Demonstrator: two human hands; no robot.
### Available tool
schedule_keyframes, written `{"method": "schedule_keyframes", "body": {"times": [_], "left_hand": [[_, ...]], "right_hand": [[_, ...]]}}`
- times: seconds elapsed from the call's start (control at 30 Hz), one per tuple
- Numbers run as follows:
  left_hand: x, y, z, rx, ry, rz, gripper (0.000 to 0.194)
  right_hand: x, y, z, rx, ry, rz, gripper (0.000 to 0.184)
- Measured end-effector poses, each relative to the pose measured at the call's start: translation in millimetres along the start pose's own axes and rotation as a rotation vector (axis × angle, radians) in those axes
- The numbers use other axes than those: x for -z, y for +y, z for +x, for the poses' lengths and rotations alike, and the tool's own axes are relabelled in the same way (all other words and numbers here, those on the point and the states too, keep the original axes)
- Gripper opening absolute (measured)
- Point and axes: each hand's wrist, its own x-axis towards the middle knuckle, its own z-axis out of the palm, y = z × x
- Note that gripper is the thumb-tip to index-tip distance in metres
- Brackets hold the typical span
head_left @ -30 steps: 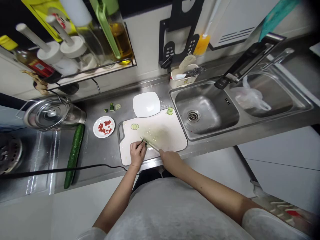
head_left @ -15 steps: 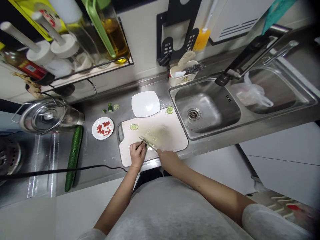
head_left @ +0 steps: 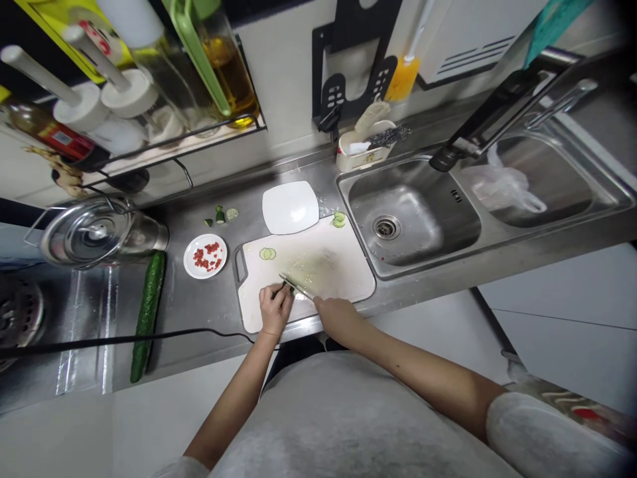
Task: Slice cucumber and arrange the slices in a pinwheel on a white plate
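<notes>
My right hand (head_left: 339,320) is closed around the handle of a knife (head_left: 300,289), its blade pointing up and left over the white cutting board (head_left: 348,282). Beside the blade, my left hand (head_left: 275,309) presses a small dark-green piece of cucumber (head_left: 285,285) against the board, mostly hidden by the fingers. Two overlapping cucumber slices (head_left: 267,253) lie at the board's upper left. More slices (head_left: 339,220) rest at its upper right corner. Wet, pale green bits are scattered across the board's middle.
A white square plate (head_left: 290,207) touches the board's far edge. To the left are a small plate (head_left: 187,260) of red chopped bits, cucumber ends (head_left: 219,215), a whole cucumber (head_left: 148,315) and a steel pot (head_left: 94,232). A black cable (head_left: 199,330) crosses there. The sink (head_left: 415,226) is right.
Almost nothing differs. The view has shifted very slightly; both hands and the knife keep nearly the same place on the board.
</notes>
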Motion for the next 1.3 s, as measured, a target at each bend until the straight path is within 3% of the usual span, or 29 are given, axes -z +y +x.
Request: {"method": "schedule_keyframes", "body": {"times": [1.3], "left_hand": [[-1.6,-0.2,0.6,0.029,0.003,0.000,0.015]], "right_hand": [[-7.4,3.9,27.0,0.001,0.021,0.014,0.035]]}}
